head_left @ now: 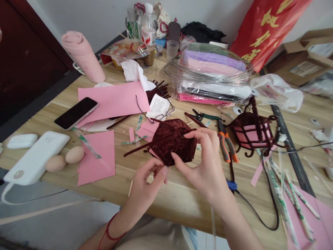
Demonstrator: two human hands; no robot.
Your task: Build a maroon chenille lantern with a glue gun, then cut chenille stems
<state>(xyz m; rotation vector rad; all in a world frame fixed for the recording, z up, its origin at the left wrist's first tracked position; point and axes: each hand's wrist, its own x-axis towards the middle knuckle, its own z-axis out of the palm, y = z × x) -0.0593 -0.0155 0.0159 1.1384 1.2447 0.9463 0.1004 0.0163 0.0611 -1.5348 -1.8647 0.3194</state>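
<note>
Maroon pipe-cleaner basket (173, 140) sits in the middle of the desk (166, 194), held between both hands just above the wood. Left hand (145, 184) is under its near edge, fingers (162, 172) curled and pinching a bit of the fuzzy wire at the bottom. Right hand (205, 163) wraps the right side, thumb on the near face and fingers pressed along the top rim, so it's gripping the basket. Off to the left are two eggs (65, 159) beside a white power bank (36, 156), plus pink paper sheets (97, 158) and a phone (76, 113). Right of the hands lie orange-handled pliers (226, 142) and a second maroon basket with pink lining (253, 133). Further back, bagged pastel pipe cleaners (213, 74), a water bottle (148, 29) and a red bag (267, 27)
</note>
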